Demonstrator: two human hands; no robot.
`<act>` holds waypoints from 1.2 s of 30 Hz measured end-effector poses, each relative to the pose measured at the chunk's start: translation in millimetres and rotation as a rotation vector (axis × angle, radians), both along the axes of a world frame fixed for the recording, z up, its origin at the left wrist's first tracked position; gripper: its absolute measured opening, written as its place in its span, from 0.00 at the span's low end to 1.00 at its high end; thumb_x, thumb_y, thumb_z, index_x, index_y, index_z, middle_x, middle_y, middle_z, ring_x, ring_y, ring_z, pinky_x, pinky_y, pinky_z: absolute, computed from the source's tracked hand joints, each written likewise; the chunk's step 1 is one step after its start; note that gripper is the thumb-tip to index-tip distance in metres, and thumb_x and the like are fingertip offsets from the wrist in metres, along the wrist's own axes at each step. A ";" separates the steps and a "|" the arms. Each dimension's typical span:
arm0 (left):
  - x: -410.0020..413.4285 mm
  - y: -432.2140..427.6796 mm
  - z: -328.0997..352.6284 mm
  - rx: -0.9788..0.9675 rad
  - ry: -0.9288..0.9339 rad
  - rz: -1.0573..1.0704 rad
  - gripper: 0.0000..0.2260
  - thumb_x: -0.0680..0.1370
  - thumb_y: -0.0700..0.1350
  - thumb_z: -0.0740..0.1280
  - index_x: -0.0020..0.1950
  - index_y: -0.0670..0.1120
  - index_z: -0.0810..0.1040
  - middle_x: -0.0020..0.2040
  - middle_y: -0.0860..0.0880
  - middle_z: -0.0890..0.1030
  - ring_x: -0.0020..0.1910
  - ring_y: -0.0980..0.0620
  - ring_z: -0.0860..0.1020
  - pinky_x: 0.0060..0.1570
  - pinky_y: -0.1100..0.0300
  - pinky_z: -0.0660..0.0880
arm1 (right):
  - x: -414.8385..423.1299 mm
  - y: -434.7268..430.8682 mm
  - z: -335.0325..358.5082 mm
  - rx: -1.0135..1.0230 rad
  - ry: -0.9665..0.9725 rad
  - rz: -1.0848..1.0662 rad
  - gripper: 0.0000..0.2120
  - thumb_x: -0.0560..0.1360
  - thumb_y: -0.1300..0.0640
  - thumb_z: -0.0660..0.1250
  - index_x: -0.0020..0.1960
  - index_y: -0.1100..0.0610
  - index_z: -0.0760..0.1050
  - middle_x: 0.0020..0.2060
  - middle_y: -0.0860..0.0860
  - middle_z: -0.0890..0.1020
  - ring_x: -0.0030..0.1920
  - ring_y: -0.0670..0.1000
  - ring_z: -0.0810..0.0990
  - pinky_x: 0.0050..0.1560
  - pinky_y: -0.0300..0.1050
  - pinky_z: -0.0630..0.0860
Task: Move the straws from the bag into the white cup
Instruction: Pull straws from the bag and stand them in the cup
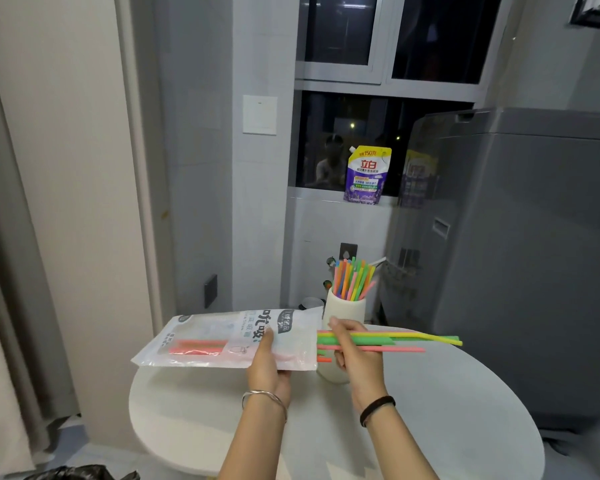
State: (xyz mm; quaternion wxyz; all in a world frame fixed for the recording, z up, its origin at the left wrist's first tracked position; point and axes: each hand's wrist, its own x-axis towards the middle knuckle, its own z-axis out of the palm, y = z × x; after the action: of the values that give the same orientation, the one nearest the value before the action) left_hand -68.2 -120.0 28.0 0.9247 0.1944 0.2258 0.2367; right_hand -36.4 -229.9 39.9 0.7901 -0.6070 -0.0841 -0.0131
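My left hand grips a clear plastic straw bag held flat above the table, its open end pointing right. A few pink and orange straws still lie inside it. My right hand is shut on a bunch of green, yellow, pink and orange straws, which stick out to the right, level with the bag's mouth. Behind both hands a white cup stands on the table with several colourful straws upright in it.
The round white table sits under my hands. A grey washing machine stands close on the right. A purple detergent pouch leans on the window sill behind. A curtain hangs at the left.
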 end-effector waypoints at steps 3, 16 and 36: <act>1.1 -6.0 -1.0 -0.017 0.033 -0.003 0.21 0.79 0.40 0.64 0.72 0.44 0.69 0.59 0.44 0.78 0.43 0.52 0.79 0.27 0.62 0.79 | 1.2 1.8 0.3 -0.020 0.065 -0.097 0.12 0.75 0.54 0.67 0.36 0.58 0.77 0.20 0.46 0.74 0.20 0.43 0.68 0.21 0.33 0.65; 0.1 -12.8 2.7 0.056 0.022 -0.075 0.20 0.80 0.39 0.62 0.72 0.41 0.68 0.60 0.43 0.78 0.45 0.49 0.79 0.35 0.57 0.77 | 4.2 -1.2 9.0 -0.005 0.016 -0.003 0.12 0.76 0.57 0.65 0.36 0.61 0.72 0.19 0.50 0.72 0.18 0.45 0.69 0.20 0.34 0.67; 22.9 26.8 -4.7 -0.033 -0.019 0.012 0.20 0.80 0.39 0.63 0.72 0.45 0.68 0.52 0.50 0.80 0.43 0.53 0.78 0.33 0.57 0.81 | 112.8 -37.0 121.1 -0.620 -0.425 -0.136 0.16 0.79 0.54 0.60 0.33 0.57 0.73 0.26 0.49 0.76 0.21 0.38 0.75 0.22 0.29 0.70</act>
State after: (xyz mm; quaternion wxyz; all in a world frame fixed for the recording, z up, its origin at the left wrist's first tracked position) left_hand -45.2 -93.2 23.4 0.9285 0.1756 0.2222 0.2402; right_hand 76.4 -266.8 161.0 0.5311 -0.8053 -0.2054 -0.1651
